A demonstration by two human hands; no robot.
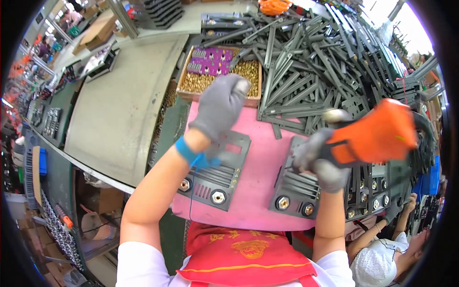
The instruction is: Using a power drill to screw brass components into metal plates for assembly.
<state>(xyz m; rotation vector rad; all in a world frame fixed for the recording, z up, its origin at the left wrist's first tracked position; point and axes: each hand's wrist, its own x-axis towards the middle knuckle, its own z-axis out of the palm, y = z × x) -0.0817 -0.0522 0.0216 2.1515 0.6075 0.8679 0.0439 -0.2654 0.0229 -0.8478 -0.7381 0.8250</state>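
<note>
My left hand [221, 107], in a grey glove with a blue strap at the wrist, is closed in a fist just before the wooden box of brass screws [200, 82]. Whatever it may hold is hidden. My right hand [318, 158], gloved too, grips an orange power driver [373, 136], slightly blurred. Below my left wrist a dark metal panel [217, 184] with slots and brass-centred round fittings lies on the pink mat [258, 177]. A similar panel [294, 191] lies under my right hand, partly covered by it.
A heap of dark metal strips [306, 67] fills the back right. On the screw box rests a purple printed card [210, 61]. More fitted panels [368, 191] lie at the right, where another person [382, 253] sits. A conveyor belt [124, 105] runs along the left.
</note>
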